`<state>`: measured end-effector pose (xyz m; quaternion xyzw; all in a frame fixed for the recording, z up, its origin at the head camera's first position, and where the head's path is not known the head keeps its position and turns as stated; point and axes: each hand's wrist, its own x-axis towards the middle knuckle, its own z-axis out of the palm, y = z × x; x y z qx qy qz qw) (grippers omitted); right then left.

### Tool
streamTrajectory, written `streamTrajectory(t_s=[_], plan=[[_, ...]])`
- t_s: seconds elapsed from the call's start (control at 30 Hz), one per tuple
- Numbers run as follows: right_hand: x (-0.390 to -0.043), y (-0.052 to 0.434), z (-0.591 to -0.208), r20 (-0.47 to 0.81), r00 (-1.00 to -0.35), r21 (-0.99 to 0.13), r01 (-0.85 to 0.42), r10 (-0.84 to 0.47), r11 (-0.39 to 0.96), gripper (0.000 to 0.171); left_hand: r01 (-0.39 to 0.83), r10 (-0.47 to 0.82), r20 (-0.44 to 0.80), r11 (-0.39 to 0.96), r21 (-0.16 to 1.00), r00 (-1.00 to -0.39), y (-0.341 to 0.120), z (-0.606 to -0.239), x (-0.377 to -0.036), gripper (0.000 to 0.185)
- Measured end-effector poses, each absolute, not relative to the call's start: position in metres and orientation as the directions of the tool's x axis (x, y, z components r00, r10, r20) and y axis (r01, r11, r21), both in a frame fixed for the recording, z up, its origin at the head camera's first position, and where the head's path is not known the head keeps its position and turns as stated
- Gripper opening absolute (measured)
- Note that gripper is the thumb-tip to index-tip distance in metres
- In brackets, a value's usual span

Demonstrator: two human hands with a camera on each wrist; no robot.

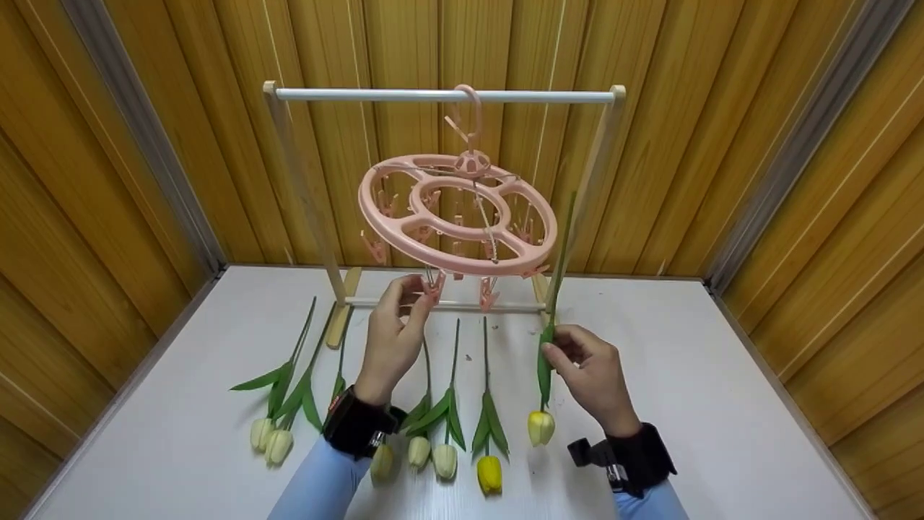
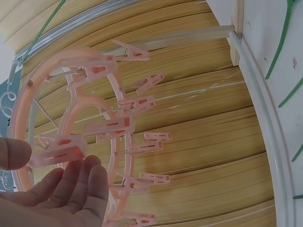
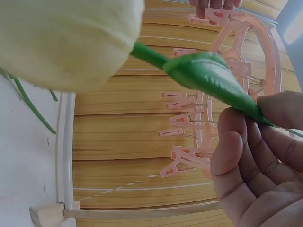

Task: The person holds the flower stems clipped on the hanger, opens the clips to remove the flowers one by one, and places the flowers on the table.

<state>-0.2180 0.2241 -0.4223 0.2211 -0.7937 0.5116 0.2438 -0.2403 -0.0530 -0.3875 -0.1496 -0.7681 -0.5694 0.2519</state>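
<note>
A round pink clip hanger [image 1: 530,263] hangs by its hook from a white rod, with several pink clothespins dangling beneath. At its near rim my left hand [image 1: 393,332] holds one pink clothespin [image 2: 59,152] between thumb and fingers; whether its jaws are parted I cannot tell. To the right of the hanger, my right hand [image 1: 595,372] pinches an artificial tulip [image 1: 541,427] by its green leaf and stem. The tulip is upside down, its pale yellow bloom low and its stem pointing up. In the right wrist view the green leaf [image 3: 203,75] lies between thumb and fingers.
Several artificial tulips lie on the white table [image 1: 722,404], among them a bright yellow tulip [image 1: 489,474] and a pale tulip [image 1: 445,461]. A rack with a white top rod [image 1: 375,94] and wooden side posts stands before wood-patterned walls.
</note>
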Motion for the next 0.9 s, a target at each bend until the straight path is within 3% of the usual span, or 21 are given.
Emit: streamTrajectory(t_s=[0.37,0.9], plan=[[-0.219,0.230,-0.425,0.589,-0.803,-0.727,-0.573,-0.083,0.378,0.013,0.537,-0.009,0.636,0.528,0.658,-0.771,-0.057,-0.398,-0.241,0.031],[-0.219,0.237,-0.433,0.456,-0.889,-0.816,-0.437,-0.044,0.378,0.008,0.429,-0.002,0.655,0.755,0.497,-0.756,-0.051,-0.421,-0.235,0.041]])
